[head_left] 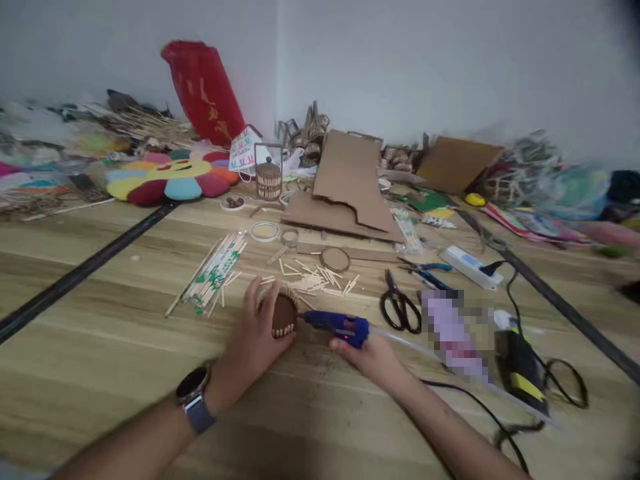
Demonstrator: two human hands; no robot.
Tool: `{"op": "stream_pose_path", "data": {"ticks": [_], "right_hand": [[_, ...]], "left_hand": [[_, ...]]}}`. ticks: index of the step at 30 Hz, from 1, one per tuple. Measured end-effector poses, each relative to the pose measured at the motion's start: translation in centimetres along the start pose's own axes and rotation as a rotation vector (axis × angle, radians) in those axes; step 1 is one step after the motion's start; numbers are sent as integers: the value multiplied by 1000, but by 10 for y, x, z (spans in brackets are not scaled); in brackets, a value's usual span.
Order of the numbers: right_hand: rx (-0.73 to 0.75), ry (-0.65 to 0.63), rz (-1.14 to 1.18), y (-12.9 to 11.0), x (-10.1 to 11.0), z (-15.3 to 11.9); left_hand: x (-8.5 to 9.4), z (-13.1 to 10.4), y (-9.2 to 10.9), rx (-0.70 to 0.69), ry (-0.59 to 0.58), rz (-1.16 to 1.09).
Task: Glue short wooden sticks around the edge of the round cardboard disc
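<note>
Gold writing (220, 129) on one far red cloth (197, 77) is too blurred to read. At the near table (125, 353), the left hand (253, 343) pinches one round box (284, 317); the right hand (374, 360) wraps one blue glue gun (330, 323).

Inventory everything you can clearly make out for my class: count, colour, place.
glue gun: one, blue, front centre
round basket: one, brown, left of glue gun
loose sticks: many, pale, centre
stick packet: at least one, green print, left
large hoop: one, brown, centre
scissors: one pair, black, right
pliers: count unclear, blue handles, beyond scissors
power strip: one, white, right
cardboard: several sheets, brown, back
handled basket: one, brown, back
flower cushion: one, multicoloured, back left
clutter: uncountable, mixed, along wall
table: one, pale wood, beneath
watch: one, dark, front left
left hand: one, holding round basket
right hand: one, holding glue gun
</note>
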State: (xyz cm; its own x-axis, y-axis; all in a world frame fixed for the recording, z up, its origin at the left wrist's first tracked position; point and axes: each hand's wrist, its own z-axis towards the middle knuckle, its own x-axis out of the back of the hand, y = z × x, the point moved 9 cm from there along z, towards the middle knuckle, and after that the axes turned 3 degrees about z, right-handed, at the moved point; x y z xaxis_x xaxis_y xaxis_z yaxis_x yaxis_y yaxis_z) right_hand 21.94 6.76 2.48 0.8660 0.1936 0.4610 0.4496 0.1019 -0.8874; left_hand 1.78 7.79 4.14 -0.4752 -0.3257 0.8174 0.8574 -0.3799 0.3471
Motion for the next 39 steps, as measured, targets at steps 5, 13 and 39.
{"op": "stream_pose_path", "data": {"ticks": [5,13,39], "right_hand": [[-131,-320,128,2,6,-3],[-315,-452,-237,23,26,-13],[-187,-297,-943,-38,-44,67]], "left_hand": [[0,-1,-1,6,-10,-14],[-2,-1,-3,14,-17,-55],[-5,-1,-5,11,-2,-88]]}}
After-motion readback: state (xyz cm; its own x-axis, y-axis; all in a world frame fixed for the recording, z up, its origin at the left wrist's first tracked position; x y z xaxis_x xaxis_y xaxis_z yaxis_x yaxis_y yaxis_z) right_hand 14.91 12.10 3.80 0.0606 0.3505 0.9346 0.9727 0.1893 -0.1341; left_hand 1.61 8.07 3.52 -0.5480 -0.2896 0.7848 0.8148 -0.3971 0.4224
